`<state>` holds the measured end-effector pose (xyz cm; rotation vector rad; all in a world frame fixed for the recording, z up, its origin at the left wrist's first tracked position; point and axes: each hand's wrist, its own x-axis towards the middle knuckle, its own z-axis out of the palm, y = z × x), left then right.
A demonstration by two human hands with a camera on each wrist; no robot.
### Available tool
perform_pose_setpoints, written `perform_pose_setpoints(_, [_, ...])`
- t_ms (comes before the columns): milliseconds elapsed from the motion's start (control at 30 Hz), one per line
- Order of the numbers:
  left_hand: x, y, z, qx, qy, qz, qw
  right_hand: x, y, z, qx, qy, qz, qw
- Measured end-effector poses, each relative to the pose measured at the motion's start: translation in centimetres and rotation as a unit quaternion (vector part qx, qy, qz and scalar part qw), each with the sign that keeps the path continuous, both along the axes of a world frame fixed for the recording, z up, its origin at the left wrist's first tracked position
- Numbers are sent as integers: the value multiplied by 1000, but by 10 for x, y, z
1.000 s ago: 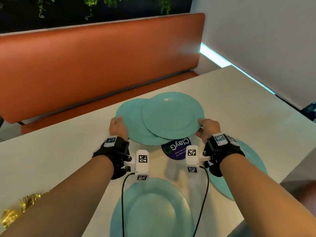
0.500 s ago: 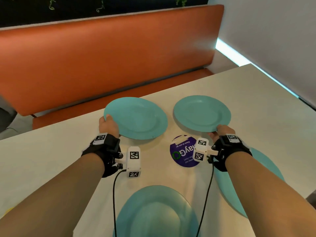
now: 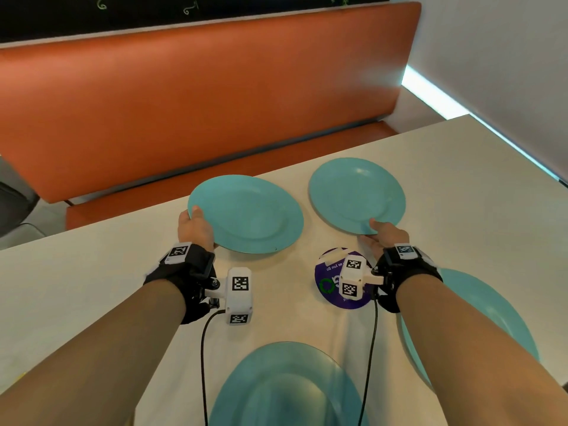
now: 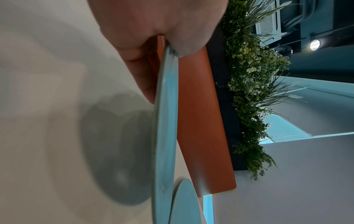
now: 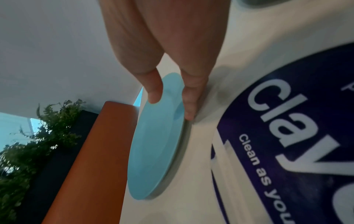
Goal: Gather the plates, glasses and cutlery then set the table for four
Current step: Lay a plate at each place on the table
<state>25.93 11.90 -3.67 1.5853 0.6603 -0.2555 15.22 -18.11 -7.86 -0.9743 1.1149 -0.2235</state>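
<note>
Several teal plates are on the pale table (image 3: 92,281). My left hand (image 3: 196,229) grips the near-left rim of the far-left plate (image 3: 249,215), thumb on top and fingers beneath; in the left wrist view this plate (image 4: 165,121) hangs a little above the table. My right hand (image 3: 382,236) pinches the near rim of the far-right plate (image 3: 356,195), which lies almost flat on the table in the right wrist view (image 5: 155,144). A third plate (image 3: 285,388) lies near me in the middle. A fourth plate (image 3: 479,315) sits partly under my right forearm.
A round purple sticker (image 3: 335,287) marked "clay" is on the table between my wrists. An orange bench (image 3: 215,96) runs along the table's far edge, with green plants (image 4: 252,91) above its back. A grey wall (image 3: 507,41) stands on the right.
The two far plates overlapped one second ago. My hands have drawn them apart, the left plate going left and the right plate going right and farther away.
</note>
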Motion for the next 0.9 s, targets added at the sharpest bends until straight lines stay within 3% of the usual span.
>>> perform_pose_setpoints(267, [-1, -3, 2, 8, -5, -9, 1000, 10, 4, 4, -51, 29, -38, 998])
perform_pose_setpoints(600, [-10, -4, 6, 17, -4, -13, 1000, 5, 8, 8, -132, 95, 70, 984])
perform_pose_setpoints(667, [-11, -4, 5, 17, -4, -11, 1000, 0, 14, 17, -170, 138, 126, 968])
perform_pose_setpoints(767, [-14, -4, 5, 8, 0, -6, 1000, -8, 44, 30, -324, 234, 242, 884])
perform_pose_setpoints(800, [-15, -4, 4, 3, 2, -2, 1000, -6, 54, 30, -325, 236, 269, 875])
perform_pose_setpoints(900, [-16, 2, -1, -18, 5, 10, 1000, -1, 81, 39, -152, 113, 277, 942])
